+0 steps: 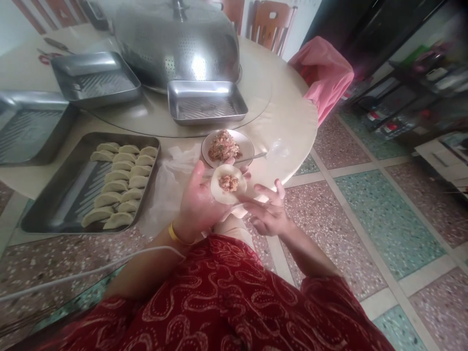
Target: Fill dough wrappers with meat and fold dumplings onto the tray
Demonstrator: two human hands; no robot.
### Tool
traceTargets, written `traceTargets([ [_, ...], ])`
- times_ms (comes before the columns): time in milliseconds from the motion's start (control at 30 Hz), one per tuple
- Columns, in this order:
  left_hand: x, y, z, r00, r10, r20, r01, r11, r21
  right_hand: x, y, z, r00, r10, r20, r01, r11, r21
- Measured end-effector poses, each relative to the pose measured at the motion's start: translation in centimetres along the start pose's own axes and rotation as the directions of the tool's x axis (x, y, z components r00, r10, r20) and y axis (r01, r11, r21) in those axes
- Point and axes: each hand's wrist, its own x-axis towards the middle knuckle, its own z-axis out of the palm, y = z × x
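A round dumpling wrapper (220, 196) with a small mound of meat filling (228, 183) in its middle lies across the palm and fingers of my left hand (199, 204). Its thumb points up beside the wrapper, and a yellow band circles the wrist. My right hand (270, 213) is at the wrapper's lower right edge, fingers apart and a fingertip at the rim; it holds nothing visible. Just beyond the hands, a plate (250, 144) bears a heap of minced filling (224, 146) and a metal utensil (255, 157) whose handle sticks out to the right.
To the left, a dark tray (69, 195) holds rows of folded dumplings (117, 187). Metal trays (207, 105) stand farther back, before a large steel lid (175, 44). Crumpled plastic (161, 195) lies beside the dumpling tray. A white cable (109, 262) runs to my left forearm.
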Motion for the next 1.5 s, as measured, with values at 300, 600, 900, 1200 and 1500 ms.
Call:
traceTargets([
  [300,0.3,0.1,-0.4,0.998,0.000,0.059,0.001,1.000,-0.005,1.1,-0.3,-0.8,0.971,-0.144,-0.190,0.119,0.983,-0.137],
  [600,0.3,-0.1,-0.2,0.995,0.041,0.086,-0.046,0.997,0.064,2.7,-3.1,-2.3,0.905,0.424,-0.048,-0.303,0.718,0.627],
  [900,0.9,-0.1,-0.8,0.999,0.031,0.036,-0.034,0.996,0.084,2.6,-2.4,-2.5,0.787,0.607,0.111,-0.481,0.492,0.725],
  [1200,0.8,-0.3,-0.7,0.996,-0.007,0.094,0.001,0.998,0.064,1.2,-2.8,-0.3,0.973,0.015,-0.231,-0.035,0.996,-0.081],
  [1500,0.6,-0.5,0.0,1.000,-0.012,0.009,0.011,0.998,0.062,-0.1,-1.4,-0.1,0.970,-0.130,-0.203,0.097,0.981,-0.167],
])
